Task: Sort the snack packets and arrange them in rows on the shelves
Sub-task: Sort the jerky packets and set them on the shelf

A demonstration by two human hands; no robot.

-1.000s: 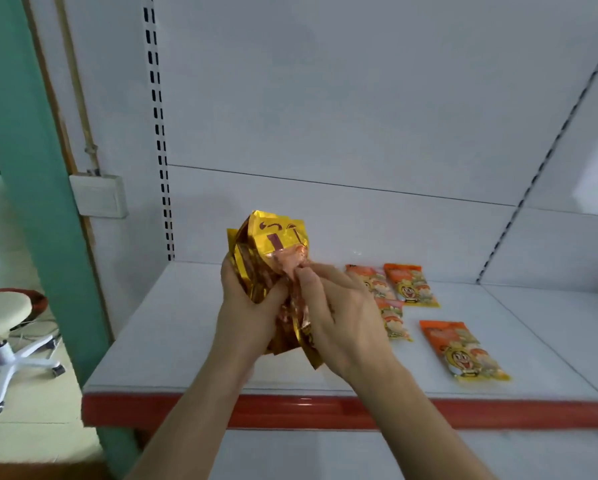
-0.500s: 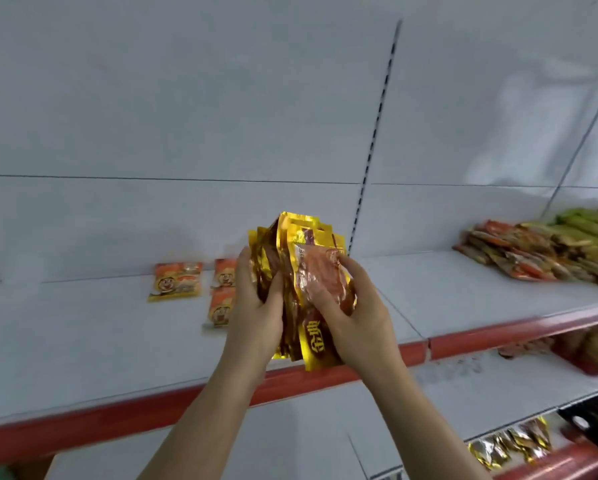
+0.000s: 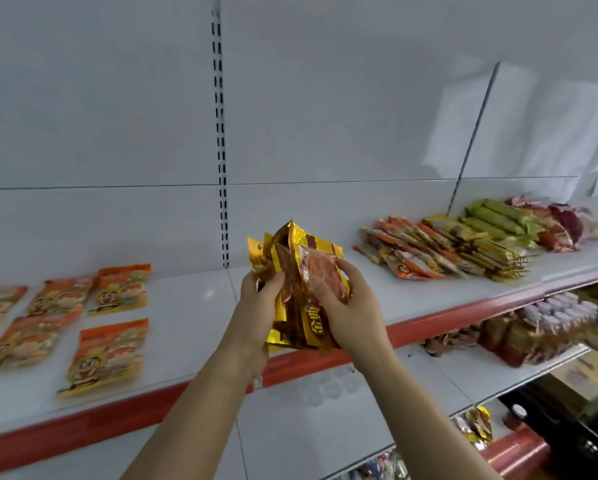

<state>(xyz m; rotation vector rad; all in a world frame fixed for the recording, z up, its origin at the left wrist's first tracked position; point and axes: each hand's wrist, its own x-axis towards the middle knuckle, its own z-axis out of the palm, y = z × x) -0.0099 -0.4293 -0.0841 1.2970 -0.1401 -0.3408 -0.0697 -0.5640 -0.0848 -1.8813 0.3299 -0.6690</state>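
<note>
White shelf [image 3: 193,306] has orange packets [image 3: 107,355] laid at nine o'clock; both hands, left hand [image 3: 256,306] and right hand [image 3: 351,306], grip gold packets [image 3: 301,271], not placed yet

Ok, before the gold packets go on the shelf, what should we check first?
1. Bundle held firmly: ok. The left hand and the right hand both grip the gold packets.
2. Front packet ready to come off alone: ok. The right hand's fingers pinch it, a little apart from the rest.
3. Free spot on the shelf: ok. It is bare right behind the hands.
4. Clear of the orange packets: ok. They lie flat to the left.
5. Clear of the mixed pile: ok. It sits far to the right.
6. How many gold packets are in the bundle: cannot tell, they overlap.
</note>
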